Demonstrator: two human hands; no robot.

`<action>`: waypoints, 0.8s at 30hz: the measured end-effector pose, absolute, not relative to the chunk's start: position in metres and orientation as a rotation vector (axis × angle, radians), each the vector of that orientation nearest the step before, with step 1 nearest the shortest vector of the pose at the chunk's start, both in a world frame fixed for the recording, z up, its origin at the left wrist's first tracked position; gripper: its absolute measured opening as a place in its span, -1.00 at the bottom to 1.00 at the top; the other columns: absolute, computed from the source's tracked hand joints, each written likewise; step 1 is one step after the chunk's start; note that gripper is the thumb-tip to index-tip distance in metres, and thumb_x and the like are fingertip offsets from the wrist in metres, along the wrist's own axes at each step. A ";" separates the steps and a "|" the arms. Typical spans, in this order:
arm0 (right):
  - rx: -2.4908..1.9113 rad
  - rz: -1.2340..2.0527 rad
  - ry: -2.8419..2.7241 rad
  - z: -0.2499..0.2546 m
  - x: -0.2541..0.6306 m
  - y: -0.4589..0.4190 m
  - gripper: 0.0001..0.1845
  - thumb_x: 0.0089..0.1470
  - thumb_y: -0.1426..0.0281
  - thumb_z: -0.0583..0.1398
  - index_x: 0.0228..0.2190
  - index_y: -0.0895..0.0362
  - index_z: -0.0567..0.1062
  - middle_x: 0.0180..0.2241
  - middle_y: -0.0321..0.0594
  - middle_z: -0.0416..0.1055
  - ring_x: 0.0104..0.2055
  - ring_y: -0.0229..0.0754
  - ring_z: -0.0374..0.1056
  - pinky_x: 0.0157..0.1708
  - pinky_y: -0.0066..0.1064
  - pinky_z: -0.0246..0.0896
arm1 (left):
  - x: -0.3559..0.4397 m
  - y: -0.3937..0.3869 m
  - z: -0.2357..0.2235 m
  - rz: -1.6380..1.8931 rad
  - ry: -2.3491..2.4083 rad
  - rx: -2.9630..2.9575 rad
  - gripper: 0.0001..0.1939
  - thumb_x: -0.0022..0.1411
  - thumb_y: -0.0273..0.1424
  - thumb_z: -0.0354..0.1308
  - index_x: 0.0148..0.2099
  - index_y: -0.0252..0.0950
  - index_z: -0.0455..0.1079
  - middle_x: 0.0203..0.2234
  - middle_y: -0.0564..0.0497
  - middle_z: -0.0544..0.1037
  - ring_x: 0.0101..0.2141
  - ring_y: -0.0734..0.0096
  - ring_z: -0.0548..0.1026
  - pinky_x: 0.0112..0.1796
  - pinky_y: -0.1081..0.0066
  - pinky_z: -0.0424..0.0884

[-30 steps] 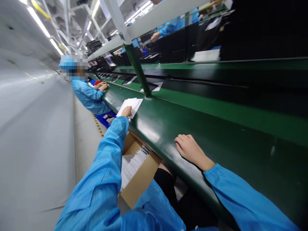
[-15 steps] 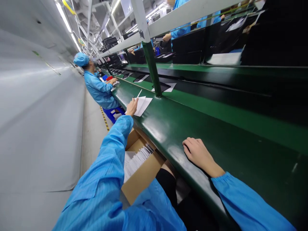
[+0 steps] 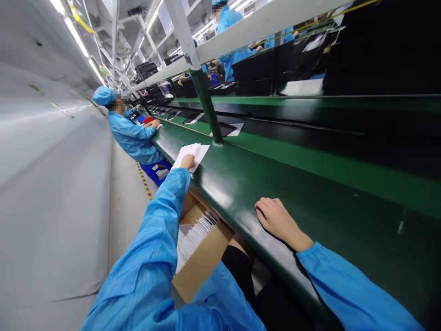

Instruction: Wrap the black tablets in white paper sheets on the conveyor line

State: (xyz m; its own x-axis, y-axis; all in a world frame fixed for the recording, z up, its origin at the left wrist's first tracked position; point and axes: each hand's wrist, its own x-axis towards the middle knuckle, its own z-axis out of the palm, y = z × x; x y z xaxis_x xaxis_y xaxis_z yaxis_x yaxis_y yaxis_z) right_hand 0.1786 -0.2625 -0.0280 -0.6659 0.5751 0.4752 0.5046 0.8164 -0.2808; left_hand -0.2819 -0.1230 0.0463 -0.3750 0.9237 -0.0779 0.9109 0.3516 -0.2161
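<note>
While left hand (image 3: 188,162) pinches one paper stack (image 3: 191,154), right hand (image 3: 275,220) rests curled, empty.

The person wears a bright blue smock of thin, faintly striped fabric with 2 long sleeves gathered into elastic cuffs at the wrists, leaving the left hand (image 3: 188,161) and right hand (image 3: 277,220) bare, and black trousers (image 3: 241,271) below.

Small stack of white paper sheets (image 3: 193,153), flat near green bench edge.
</note>
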 end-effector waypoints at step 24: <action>-0.799 0.155 -2.427 -0.028 0.176 -0.263 -0.80 0.35 0.53 0.08 -0.33 0.12 0.43 -0.34 -0.19 0.45 -0.29 -0.13 0.30 -0.17 -0.26 0.02 | -0.254 -0.127 0.049 0.481 -2.422 -1.788 -0.49 0.25 -0.36 0.22 0.23 -0.37 0.45 0.15 -0.35 0.55 0.16 -0.05 0.54 0.11 0.24 0.46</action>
State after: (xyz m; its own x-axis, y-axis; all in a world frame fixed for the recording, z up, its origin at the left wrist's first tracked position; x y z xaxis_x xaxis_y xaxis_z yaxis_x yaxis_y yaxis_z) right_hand 0.1764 -0.2627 -0.0278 -0.6567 0.5766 0.4861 0.5100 0.8144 -0.2769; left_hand -0.2540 -0.1267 0.0491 -0.3088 0.9446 -0.1110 0.9153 0.2635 -0.3046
